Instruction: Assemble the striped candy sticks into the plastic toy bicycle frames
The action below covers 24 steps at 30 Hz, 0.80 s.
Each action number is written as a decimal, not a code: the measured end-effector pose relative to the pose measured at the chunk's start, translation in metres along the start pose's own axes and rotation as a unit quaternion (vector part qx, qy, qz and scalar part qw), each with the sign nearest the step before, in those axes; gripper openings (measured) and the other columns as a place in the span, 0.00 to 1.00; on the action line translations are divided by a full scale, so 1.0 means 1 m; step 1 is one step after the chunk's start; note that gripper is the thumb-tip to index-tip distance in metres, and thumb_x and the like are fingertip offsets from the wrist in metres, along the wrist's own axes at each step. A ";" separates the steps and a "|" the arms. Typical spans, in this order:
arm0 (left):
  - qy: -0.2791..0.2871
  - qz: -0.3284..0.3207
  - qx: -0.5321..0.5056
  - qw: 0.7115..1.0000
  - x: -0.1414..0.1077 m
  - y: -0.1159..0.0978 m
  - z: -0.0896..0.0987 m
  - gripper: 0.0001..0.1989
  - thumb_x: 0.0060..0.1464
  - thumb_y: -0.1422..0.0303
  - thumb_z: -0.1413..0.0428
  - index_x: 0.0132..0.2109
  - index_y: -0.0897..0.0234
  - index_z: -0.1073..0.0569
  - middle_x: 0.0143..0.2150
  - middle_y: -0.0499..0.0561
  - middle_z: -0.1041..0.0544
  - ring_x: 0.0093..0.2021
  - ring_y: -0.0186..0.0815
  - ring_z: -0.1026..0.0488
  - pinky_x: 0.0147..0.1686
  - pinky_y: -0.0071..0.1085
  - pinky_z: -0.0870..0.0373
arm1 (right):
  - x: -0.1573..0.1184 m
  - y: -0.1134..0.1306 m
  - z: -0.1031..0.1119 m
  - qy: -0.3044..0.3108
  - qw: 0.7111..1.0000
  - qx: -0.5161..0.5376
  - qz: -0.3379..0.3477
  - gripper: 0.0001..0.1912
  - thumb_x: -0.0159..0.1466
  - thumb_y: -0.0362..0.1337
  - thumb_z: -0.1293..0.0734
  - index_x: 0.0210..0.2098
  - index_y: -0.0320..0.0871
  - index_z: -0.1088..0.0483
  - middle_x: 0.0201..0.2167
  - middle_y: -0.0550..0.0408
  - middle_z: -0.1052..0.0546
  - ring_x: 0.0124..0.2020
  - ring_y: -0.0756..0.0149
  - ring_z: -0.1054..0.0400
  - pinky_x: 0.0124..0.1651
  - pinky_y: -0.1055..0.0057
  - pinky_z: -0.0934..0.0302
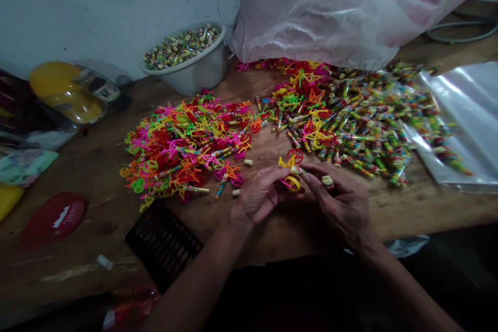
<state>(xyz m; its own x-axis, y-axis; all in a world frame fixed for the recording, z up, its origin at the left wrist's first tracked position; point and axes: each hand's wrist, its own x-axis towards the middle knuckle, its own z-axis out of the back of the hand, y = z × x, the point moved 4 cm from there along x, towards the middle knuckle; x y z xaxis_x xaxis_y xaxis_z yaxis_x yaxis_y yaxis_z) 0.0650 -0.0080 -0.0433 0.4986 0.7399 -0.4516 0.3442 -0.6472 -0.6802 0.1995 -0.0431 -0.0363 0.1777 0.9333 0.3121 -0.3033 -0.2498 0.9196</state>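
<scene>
My left hand (262, 193) is closed on a small yellow plastic piece (292, 183), with red and pink parts showing around it. My right hand (342, 199) pinches a small candy-filled tube (299, 170) against that piece, and another tube (327, 180) pokes out between its fingers. Left of my hands lies a heap of bright plastic pieces (187, 140) in pink, green, orange and yellow, with some tubes mixed in. Beyond my right hand spreads a pile of candy-filled tubes (369, 124). Both hands meet near the table's front edge.
A white tub (198, 70) full of tubes stands by the wall. Large clear plastic (319, 15) hangs over the back of the wooden table (97, 166). Plastic bags (474, 124) lie at the right. A black basket (163, 244), a red object (54, 220) and yellow containers (58, 91) are at the left.
</scene>
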 end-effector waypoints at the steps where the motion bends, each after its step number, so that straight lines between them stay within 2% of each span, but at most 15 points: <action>1: 0.005 0.001 0.017 1.000 -0.001 0.001 0.000 0.08 0.51 0.69 0.43 0.37 0.71 0.27 0.30 0.51 0.25 0.28 0.32 0.27 0.28 0.29 0.27 | 0.001 0.001 0.000 0.003 1.000 0.003 -0.005 0.09 0.61 0.36 0.35 0.41 0.46 0.27 0.39 0.54 0.23 0.41 0.64 0.29 0.45 0.67 0.36; 4: 0.011 -0.012 0.065 0.998 -0.001 0.000 0.001 0.11 0.49 0.66 0.42 0.38 0.70 0.29 0.26 0.50 0.28 0.23 0.31 0.29 0.20 0.24 0.33 | 0.003 0.001 0.003 0.014 0.998 0.034 -0.057 0.09 0.61 0.38 0.36 0.39 0.45 0.27 0.36 0.54 0.23 0.38 0.65 0.28 0.41 0.68 0.35; 7: 0.002 -0.024 0.055 0.998 -0.002 0.001 0.002 0.11 0.49 0.66 0.42 0.38 0.69 0.32 0.26 0.49 0.28 0.23 0.32 0.29 0.19 0.23 0.34 | 0.001 -0.003 0.006 0.015 0.995 0.032 -0.092 0.09 0.61 0.40 0.35 0.38 0.44 0.27 0.34 0.55 0.23 0.35 0.66 0.29 0.38 0.70 0.35; 13: 0.014 0.005 0.011 1.000 -0.007 0.008 -0.003 0.06 0.52 0.70 0.45 0.38 0.69 0.32 0.28 0.49 0.28 0.26 0.33 0.27 0.23 0.26 0.31 | -0.005 -0.005 0.008 0.021 0.997 0.019 -0.078 0.08 0.60 0.39 0.35 0.37 0.44 0.27 0.35 0.54 0.23 0.36 0.65 0.29 0.36 0.71 0.36; 16: 0.039 0.010 -0.029 0.999 -0.008 0.011 -0.004 0.06 0.54 0.70 0.47 0.38 0.69 0.31 0.29 0.50 0.28 0.27 0.33 0.27 0.24 0.25 0.31 | -0.007 -0.003 0.010 0.009 0.998 0.005 -0.069 0.08 0.60 0.39 0.35 0.38 0.44 0.27 0.33 0.55 0.23 0.32 0.68 0.30 0.35 0.73 0.37; 19: 0.057 0.003 -0.066 0.996 -0.007 0.015 -0.003 0.05 0.54 0.70 0.46 0.37 0.68 0.32 0.30 0.49 0.28 0.28 0.33 0.27 0.25 0.26 0.31 | -0.009 -0.006 0.010 0.007 0.996 0.006 -0.091 0.10 0.60 0.40 0.34 0.39 0.44 0.27 0.31 0.56 0.24 0.29 0.69 0.31 0.33 0.73 0.38; 22: 0.057 0.004 -0.059 0.997 -0.005 0.019 -0.001 0.07 0.53 0.69 0.45 0.39 0.67 0.32 0.29 0.49 0.28 0.28 0.34 0.27 0.25 0.27 0.31 | -0.012 -0.012 0.008 0.027 0.994 0.023 -0.103 0.10 0.61 0.40 0.35 0.40 0.44 0.27 0.33 0.55 0.23 0.31 0.68 0.30 0.34 0.73 0.37; 24: 0.050 0.005 -0.053 0.997 -0.003 0.022 0.000 0.08 0.52 0.69 0.45 0.40 0.68 0.32 0.29 0.50 0.28 0.27 0.34 0.27 0.25 0.27 0.31 | -0.013 -0.013 0.008 0.029 0.996 0.020 -0.083 0.09 0.61 0.39 0.35 0.40 0.44 0.28 0.34 0.56 0.23 0.32 0.68 0.29 0.36 0.73 0.37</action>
<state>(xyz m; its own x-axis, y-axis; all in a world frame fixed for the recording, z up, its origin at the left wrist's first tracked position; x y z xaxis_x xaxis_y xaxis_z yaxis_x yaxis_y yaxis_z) 0.0706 -0.0246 -0.0568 0.5770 0.7146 -0.3955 0.4182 -0.6744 -0.6085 0.2085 -0.0539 -0.0502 0.1684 0.9754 0.1420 -0.2363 -0.0999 0.9665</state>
